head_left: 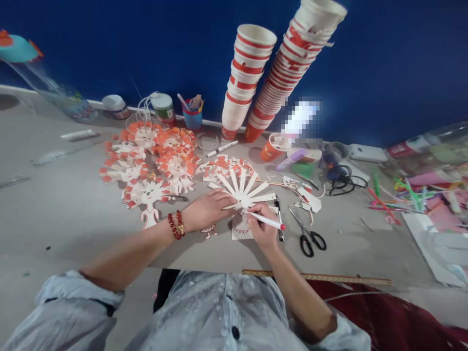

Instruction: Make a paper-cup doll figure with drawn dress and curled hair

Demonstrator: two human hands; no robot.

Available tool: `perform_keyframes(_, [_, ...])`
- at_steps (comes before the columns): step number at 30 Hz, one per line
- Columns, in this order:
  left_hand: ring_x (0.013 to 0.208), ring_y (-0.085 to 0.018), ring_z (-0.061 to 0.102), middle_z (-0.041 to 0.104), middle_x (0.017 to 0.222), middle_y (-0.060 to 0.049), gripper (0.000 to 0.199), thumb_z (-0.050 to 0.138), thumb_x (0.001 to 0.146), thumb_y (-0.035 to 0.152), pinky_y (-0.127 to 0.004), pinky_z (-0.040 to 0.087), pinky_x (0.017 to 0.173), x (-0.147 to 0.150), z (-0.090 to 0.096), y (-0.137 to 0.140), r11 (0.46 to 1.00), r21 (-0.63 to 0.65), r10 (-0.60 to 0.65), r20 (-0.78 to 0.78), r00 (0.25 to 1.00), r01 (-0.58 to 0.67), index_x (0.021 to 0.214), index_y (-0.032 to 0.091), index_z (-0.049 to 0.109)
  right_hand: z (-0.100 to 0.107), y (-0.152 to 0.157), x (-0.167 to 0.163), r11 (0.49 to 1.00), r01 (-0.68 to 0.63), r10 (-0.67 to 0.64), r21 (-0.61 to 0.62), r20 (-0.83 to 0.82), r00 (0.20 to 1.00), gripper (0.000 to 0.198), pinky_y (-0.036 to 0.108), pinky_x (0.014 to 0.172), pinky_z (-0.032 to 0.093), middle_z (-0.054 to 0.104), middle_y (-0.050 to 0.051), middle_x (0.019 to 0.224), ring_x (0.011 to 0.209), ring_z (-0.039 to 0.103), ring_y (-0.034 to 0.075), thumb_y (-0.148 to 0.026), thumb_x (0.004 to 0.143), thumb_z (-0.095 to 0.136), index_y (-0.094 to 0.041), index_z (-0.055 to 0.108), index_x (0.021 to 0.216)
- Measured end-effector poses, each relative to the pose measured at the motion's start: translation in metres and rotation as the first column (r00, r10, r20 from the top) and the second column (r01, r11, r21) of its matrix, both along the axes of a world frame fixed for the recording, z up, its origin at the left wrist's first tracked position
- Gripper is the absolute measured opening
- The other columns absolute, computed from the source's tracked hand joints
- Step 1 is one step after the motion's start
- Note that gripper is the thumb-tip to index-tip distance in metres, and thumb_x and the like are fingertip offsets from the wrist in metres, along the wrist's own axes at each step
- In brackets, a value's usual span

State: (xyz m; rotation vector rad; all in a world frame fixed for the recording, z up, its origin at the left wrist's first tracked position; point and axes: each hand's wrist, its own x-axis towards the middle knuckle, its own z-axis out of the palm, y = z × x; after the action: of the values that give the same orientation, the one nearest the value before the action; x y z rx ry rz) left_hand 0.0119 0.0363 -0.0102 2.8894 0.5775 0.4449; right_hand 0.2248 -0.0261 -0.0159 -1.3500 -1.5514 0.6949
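My right hand grips a white marker with a red end, its tip down at the centre of a white paper cutout. Strips fan out from that cutout like rays. With fingers stretched out, my left hand lies on the cutout's left side. Below, a piece of paper bears a red-line drawing, partly covered by my right hand. A small drawn paper figure shows under my left hand. Scissors with black handles lie apart to the right, beside a black pen.
Finished-looking orange-and-white paper lions overlap at the left. Behind stand two tall stacks of paper cups, an orange cup, a blue pot and jars. Orange paper scraps lie behind the cutout. Coloured craft bits crowd the right.
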Motion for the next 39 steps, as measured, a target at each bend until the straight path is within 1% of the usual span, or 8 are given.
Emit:
perform_keyframes(5, [0.127, -0.024, 0.047, 0.059, 0.132, -0.006, 0.028, 0.047, 0.097, 0.019, -0.054, 0.018, 0.119, 0.0008, 0.0013, -0.0004, 1.0, 0.004, 0.022, -0.003, 1.0, -0.022, 0.12, 0.022, 0.061, -0.0006, 0.002, 0.0003, 1.0, -0.003, 0.004, -0.031, 0.017, 1.0, 0.006, 0.023, 0.046, 0.036, 0.053, -0.004, 0.062, 0.047, 0.045, 0.011, -0.018, 0.081, 0.055, -0.021, 0.055, 0.076])
perform_keyframes(11, [0.13, -0.024, 0.045, 0.059, 0.133, -0.005, 0.029, 0.048, 0.095, 0.017, -0.056, 0.011, 0.12, 0.0007, 0.0008, -0.0011, 1.0, -0.006, 0.03, -0.011, 0.999, -0.03, 0.121, 0.022, 0.061, -0.0001, 0.0041, 0.0002, 1.0, -0.015, 0.016, -0.012, 0.062, 0.998, 0.008, 0.023, 0.048, 0.035, 0.051, -0.004, 0.06, 0.048, 0.044, 0.011, -0.017, 0.081, 0.055, -0.021, 0.055, 0.074])
perform_keyframes(16, [0.13, -0.024, 0.045, 0.059, 0.132, -0.005, 0.029, 0.05, 0.094, 0.016, -0.055, 0.014, 0.12, 0.0002, 0.0013, -0.0009, 1.0, -0.015, 0.027, -0.013, 1.0, -0.027, 0.12, 0.022, 0.061, 0.001, 0.0059, -0.0014, 1.0, -0.006, 0.007, -0.011, 0.091, 0.996, 0.01, 0.023, 0.048, 0.036, 0.052, -0.004, 0.06, 0.048, 0.045, 0.011, -0.016, 0.081, 0.055, -0.021, 0.054, 0.072])
perform_keyframes(21, [0.128, -0.023, 0.046, 0.059, 0.132, -0.006, 0.028, 0.05, 0.094, 0.017, -0.052, 0.017, 0.12, -0.0001, 0.0019, -0.0006, 1.0, -0.003, 0.026, -0.013, 1.0, -0.026, 0.119, 0.022, 0.062, 0.0006, 0.0061, -0.0015, 0.999, -0.007, 0.01, -0.038, 0.077, 0.997, 0.01, 0.022, 0.046, 0.034, 0.051, -0.005, 0.058, 0.046, 0.042, 0.01, -0.017, 0.082, 0.054, -0.021, 0.054, 0.073])
perform_keyframes(25, [0.128, -0.023, 0.047, 0.06, 0.131, -0.006, 0.028, 0.052, 0.094, 0.017, -0.052, 0.02, 0.119, 0.0001, 0.001, -0.0007, 1.0, 0.007, 0.028, 0.0, 1.0, -0.028, 0.119, 0.022, 0.062, 0.0017, 0.0067, -0.0018, 0.999, -0.005, 0.01, -0.04, 0.103, 0.995, 0.01, 0.022, 0.046, 0.034, 0.051, -0.005, 0.058, 0.046, 0.043, 0.01, -0.018, 0.082, 0.055, -0.021, 0.054, 0.072])
perform_keyframes(30, [0.128, -0.023, 0.047, 0.06, 0.13, -0.006, 0.028, 0.051, 0.094, 0.016, -0.052, 0.019, 0.119, 0.0008, 0.0008, -0.0007, 0.999, 0.008, 0.031, 0.0, 1.0, -0.031, 0.119, 0.023, 0.062, 0.0025, 0.0073, -0.0022, 0.999, -0.007, 0.013, -0.05, 0.114, 0.993, 0.01, 0.023, 0.046, 0.034, 0.05, -0.006, 0.058, 0.046, 0.042, 0.01, -0.017, 0.082, 0.054, -0.021, 0.054, 0.073])
perform_keyframes(34, [0.128, -0.023, 0.047, 0.06, 0.13, -0.006, 0.027, 0.051, 0.094, 0.015, -0.052, 0.019, 0.119, 0.0011, 0.0008, -0.0007, 0.999, 0.012, 0.032, 0.003, 0.999, -0.032, 0.118, 0.022, 0.063, 0.0016, 0.0069, -0.0015, 0.998, -0.02, 0.026, -0.056, 0.119, 0.993, 0.009, 0.023, 0.048, 0.036, 0.052, -0.005, 0.06, 0.048, 0.044, 0.01, -0.018, 0.082, 0.055, -0.021, 0.054, 0.073])
perform_keyframes(39, [0.128, -0.024, 0.047, 0.059, 0.131, -0.006, 0.027, 0.049, 0.096, 0.018, -0.054, 0.019, 0.119, 0.0008, 0.0007, -0.0008, 1.0, 0.003, 0.025, -0.001, 1.0, -0.025, 0.12, 0.021, 0.062, 0.0007, 0.0065, -0.0011, 0.997, -0.016, 0.025, -0.071, 0.13, 0.991, 0.009, 0.023, 0.045, 0.033, 0.049, -0.005, 0.057, 0.046, 0.041, 0.01, -0.019, 0.082, 0.055, -0.021, 0.054, 0.073])
